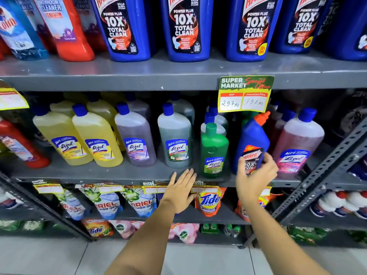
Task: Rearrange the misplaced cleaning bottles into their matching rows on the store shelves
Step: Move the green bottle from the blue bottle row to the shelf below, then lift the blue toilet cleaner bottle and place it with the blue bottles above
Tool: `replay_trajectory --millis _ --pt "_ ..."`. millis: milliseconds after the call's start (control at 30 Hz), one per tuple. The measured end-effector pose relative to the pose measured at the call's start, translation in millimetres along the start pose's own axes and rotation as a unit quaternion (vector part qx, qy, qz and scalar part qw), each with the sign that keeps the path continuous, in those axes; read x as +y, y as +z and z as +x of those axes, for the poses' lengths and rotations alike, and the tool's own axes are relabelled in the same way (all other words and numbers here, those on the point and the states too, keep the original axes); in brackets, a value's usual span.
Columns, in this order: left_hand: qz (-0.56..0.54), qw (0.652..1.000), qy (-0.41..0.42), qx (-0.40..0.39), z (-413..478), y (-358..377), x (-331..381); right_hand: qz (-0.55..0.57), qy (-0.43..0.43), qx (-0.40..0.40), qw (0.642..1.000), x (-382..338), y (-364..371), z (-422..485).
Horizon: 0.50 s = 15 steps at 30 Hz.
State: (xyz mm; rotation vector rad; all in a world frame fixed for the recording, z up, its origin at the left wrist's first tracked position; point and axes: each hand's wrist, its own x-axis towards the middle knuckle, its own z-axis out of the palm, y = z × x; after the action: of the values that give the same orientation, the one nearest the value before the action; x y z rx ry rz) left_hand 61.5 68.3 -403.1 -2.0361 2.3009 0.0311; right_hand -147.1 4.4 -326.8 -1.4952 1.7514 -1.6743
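The right hand point(256, 175) has its grip clamped on the blue Harpic bottle point(252, 141), hiding part of its label. The left hand point(181, 192) hovers with fingers apart. The offer tag point(245, 94) covers bottles behind it.

The grey middle shelf point(119, 173) carries upright Lizol bottles point(174, 139), a green Lizol bottle point(214, 150) and a tilted blue Harpic bottle point(252, 139).

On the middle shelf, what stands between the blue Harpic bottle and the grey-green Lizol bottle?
In the head view, a green Lizol bottle stands between the grey-green Lizol bottle and the blue Harpic bottle, with blue-capped bottles behind it.
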Motion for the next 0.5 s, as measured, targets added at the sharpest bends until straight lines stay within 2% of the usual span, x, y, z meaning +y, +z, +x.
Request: replay_trajectory --millis 67,200,333,433,500 --pt "-0.006 1.0 -0.006 0.002 3.2 -3.6 0.9 -0.027 0.008 -0.028 0.999 4.6 2.3 26.1" --pt "0.001 1.0 -0.019 0.006 3.5 -5.4 -6.7 -0.031 0.039 -0.135 0.99 2.4 18.1 47.2" --pt "0.012 1.0 -0.014 0.002 4.8 -8.6 -5.3 -0.019 0.116 -0.134 0.984 4.5 26.3 56.3" --pt "0.017 1.0 -0.002 -0.002 2.4 -7.4 -8.4 -0.018 0.117 -0.116 0.986 3.8 22.1 56.9" --pt "0.021 0.999 0.017 0.043 -1.6 -8.9 -11.4 -0.013 0.105 -0.11 0.988 1.2 12.1 52.4"
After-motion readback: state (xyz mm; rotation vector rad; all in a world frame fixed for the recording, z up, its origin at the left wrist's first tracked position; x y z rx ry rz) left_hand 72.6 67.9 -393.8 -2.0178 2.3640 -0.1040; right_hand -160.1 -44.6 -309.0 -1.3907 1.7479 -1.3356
